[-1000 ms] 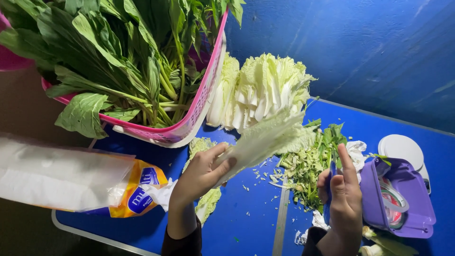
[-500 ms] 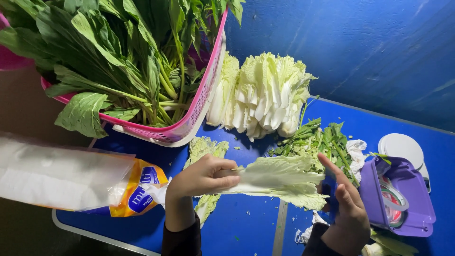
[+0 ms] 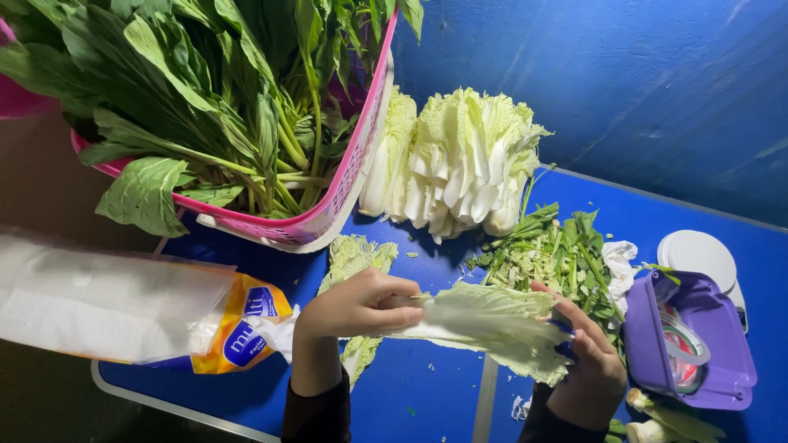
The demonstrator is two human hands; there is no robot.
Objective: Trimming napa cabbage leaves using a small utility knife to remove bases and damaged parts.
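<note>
two hands work one cabbage leaf [image 3: 484, 324] in the head view. the left hand [image 3: 357, 305] is clenched around the leaf's pale stem end; the right hand [image 3: 587, 361] pinches the frilly green end, though its fingertips are partly hidden under the leaf. the leaf is held just above the blue table [image 3: 427, 394], below the heap of chopped greens [image 3: 554, 254], its long axis running left to right with the stem pointing left. one pink basket [image 3: 345, 197] of leafy greens sits up and left of the leaf, one split cabbage head [image 3: 460, 164] directly above it, one purple box [image 3: 698, 344] to its right, one plastic bag [image 3: 123, 308] to its left. bare table lies below the leaf, up to the near edge.
</note>
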